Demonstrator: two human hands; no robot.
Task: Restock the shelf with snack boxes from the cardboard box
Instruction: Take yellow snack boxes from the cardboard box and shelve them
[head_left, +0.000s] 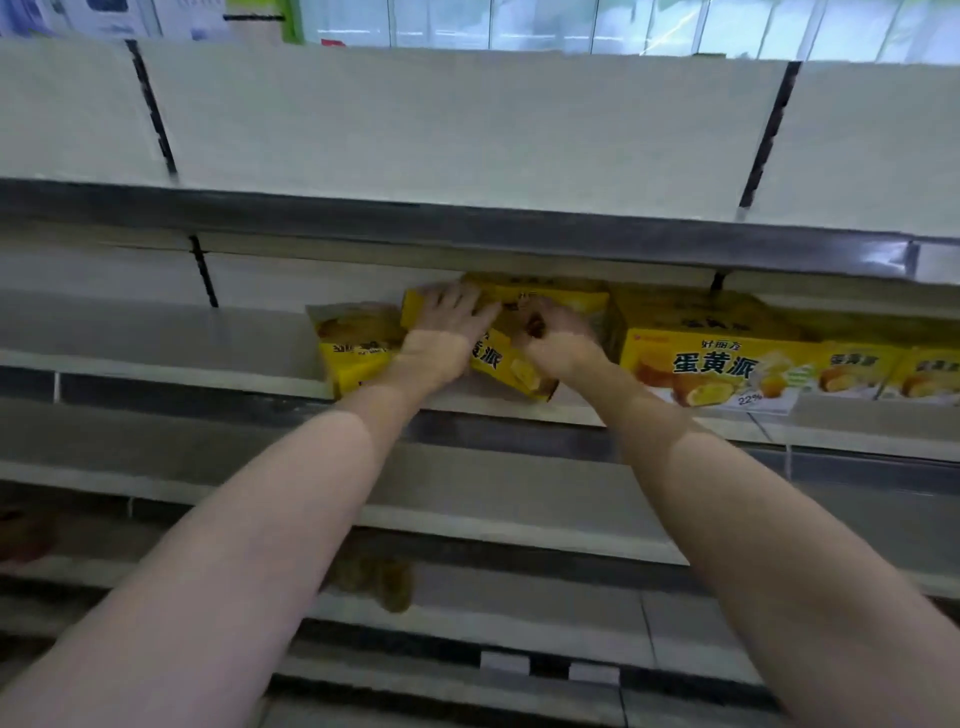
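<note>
Yellow egg-yolk-pie box (493, 358) lies tilted under both hands on the middle shelf (156, 332): left hand (447, 322) spread flat on top, right hand (550, 332) curled at its right end, beside the upright row (717, 364).

A shop aisle. Long tiered metal shelving (156, 332) carries a row of identical yellow snack boxes (711, 358). One box front shows a printed percentage tag.
</note>
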